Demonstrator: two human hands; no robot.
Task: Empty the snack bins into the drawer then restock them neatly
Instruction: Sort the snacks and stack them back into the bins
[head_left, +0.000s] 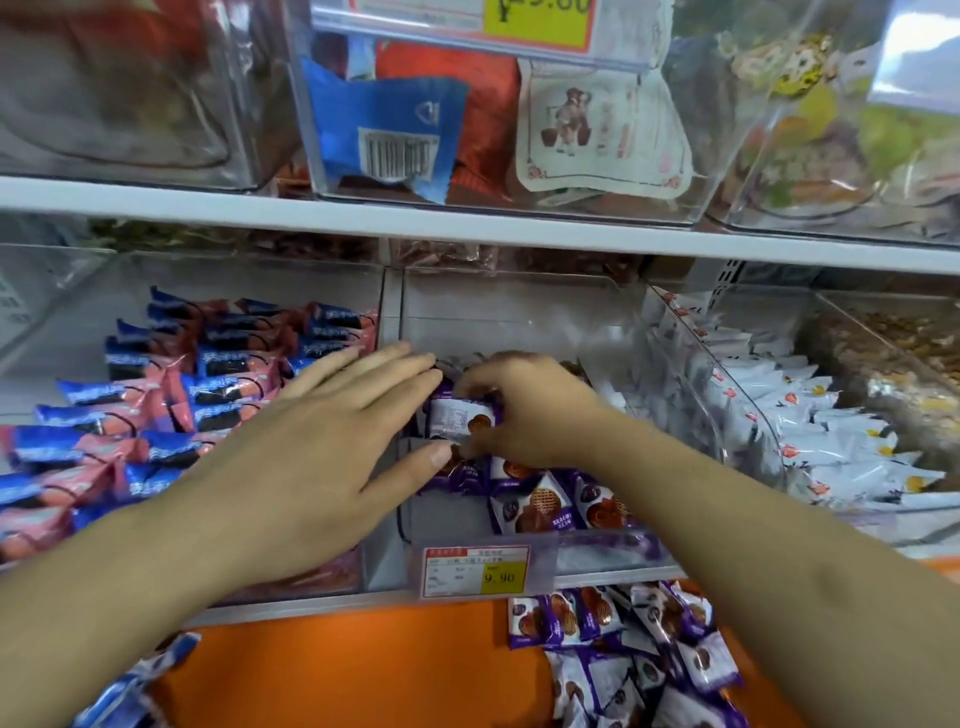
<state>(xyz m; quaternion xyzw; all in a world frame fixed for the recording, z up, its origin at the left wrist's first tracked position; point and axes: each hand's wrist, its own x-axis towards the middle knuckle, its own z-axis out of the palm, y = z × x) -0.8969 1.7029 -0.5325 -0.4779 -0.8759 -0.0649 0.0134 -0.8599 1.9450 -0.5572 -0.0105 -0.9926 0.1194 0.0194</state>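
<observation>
Drawer (363, 660): orange, nearest; loose purple packets (623, 649) lie in it.
Middle bin (519, 312): clear, part filled with purple packets.
Left hand (311, 462): fingers straight, spread, steadying the stack; grips nothing.
Right hand (530, 410): fingers curled, pinching one packet (457, 415) in the bin.
Handling: judged light, crinkly, slippery; contents likely brittle. Hold by flat sides.
Neighbouring bins: blue-pink packets (156, 405) left, white packets (810, 415) right.

Bright, even light falls from overhead with only soft shadows. Glare streaks the clear bins (519, 322). The upper shelf (467, 218) bows from wide-angle distortion, and the top packets (384, 124) and corners look blurred.
</observation>
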